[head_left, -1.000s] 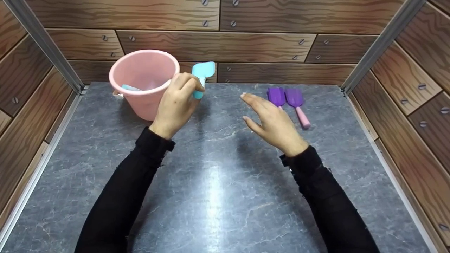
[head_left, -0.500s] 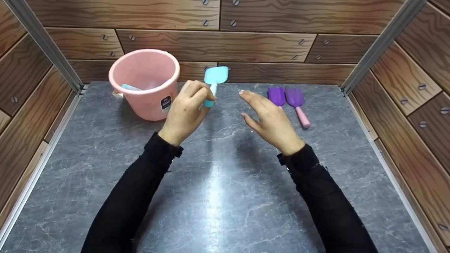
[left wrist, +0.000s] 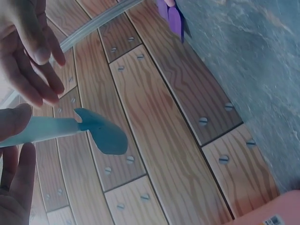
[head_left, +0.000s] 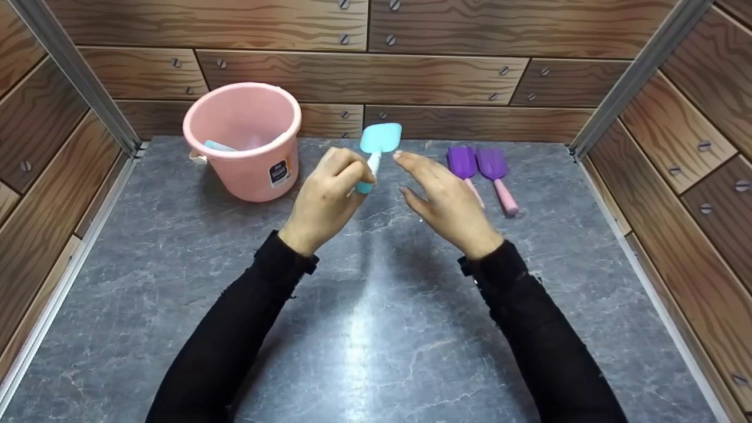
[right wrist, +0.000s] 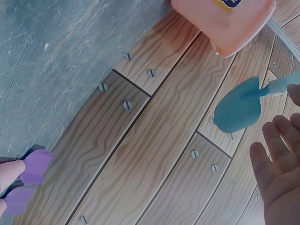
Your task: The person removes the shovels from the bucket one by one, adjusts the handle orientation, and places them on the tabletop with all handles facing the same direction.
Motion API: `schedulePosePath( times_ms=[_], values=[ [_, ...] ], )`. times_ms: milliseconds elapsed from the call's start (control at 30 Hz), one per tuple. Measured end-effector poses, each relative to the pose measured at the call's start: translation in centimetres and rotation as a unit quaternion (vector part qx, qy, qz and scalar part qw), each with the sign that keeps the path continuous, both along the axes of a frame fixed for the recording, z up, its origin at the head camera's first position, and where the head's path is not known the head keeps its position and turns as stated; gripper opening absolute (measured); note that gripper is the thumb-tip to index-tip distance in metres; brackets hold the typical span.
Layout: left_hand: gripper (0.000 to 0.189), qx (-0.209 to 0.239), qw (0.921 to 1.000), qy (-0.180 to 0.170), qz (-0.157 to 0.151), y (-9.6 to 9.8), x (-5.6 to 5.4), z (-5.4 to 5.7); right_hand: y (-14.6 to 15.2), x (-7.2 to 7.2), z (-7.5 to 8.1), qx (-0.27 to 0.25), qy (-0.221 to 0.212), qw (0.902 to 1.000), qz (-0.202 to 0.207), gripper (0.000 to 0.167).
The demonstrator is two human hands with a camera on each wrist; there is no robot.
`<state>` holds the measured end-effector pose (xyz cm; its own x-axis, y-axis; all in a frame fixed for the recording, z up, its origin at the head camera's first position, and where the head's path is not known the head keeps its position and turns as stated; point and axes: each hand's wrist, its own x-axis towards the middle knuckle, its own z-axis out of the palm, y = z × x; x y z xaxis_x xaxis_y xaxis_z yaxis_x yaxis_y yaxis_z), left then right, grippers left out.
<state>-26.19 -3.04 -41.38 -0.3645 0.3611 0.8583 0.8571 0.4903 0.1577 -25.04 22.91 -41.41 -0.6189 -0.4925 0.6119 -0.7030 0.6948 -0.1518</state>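
My left hand [head_left: 329, 197] pinches the handle of a light-blue toy shovel [head_left: 380, 138], holding it up above the table. Its blade points away toward the back wall, and the left wrist view shows thumb and fingers about the pale handle [left wrist: 44, 129]. Just to the right hovers my right hand [head_left: 452, 202], fingers extended and slightly spread, with nothing in it. Its fingertips are close to the shovel's blade; in the right wrist view the shovel [right wrist: 239, 105] and the fingers [right wrist: 276, 145] look apart. Left of the hands stands a pink bucket [head_left: 258, 170] with a light-blue piece [head_left: 218, 145] inside.
Two purple toy shovels with pink handles lie at the back right: one shovel [head_left: 462, 161] beside the other shovel [head_left: 492, 163]. Wood-patterned walls [head_left: 364, 76] enclose the grey marbled table [head_left: 423, 352] at the back and both sides.
My left hand has carried the light-blue shovel from beside the bucket rightward and a little nearer, up to the right hand. The right hand has shifted slightly left.
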Motion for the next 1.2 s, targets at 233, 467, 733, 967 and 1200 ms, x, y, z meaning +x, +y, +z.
schedulePosePath(
  times_ms=[233,467,733,967,1200],
  values=[
    [0.029,-0.006,1.0000,0.004,-0.003,0.7,0.6,-0.3,-0.5,0.0,-0.1,-0.015,0.002,0.9997,0.020,0.054],
    [0.031,-0.007,0.9999,0.005,-0.014,1.3,1.1,-0.5,-1.0,-0.1,-0.4,-0.030,0.011,0.9988,0.038,0.042],
    [0.029,0.003,0.9995,0.012,-0.029,2.1,1.5,-1.0,-1.3,-0.3,-0.6,-0.045,0.032,0.9976,0.042,0.029],
    [0.027,-0.004,0.9986,-0.007,-0.052,2.3,1.8,-1.0,-1.2,-0.4,-1.0,-0.053,0.058,0.9958,0.048,0.028],
    [0.023,-0.016,0.9959,-0.035,-0.081,2.2,2.1,-1.0,-0.9,-0.6,-1.4,-0.054,0.063,0.9955,0.046,0.037]
  ],
)
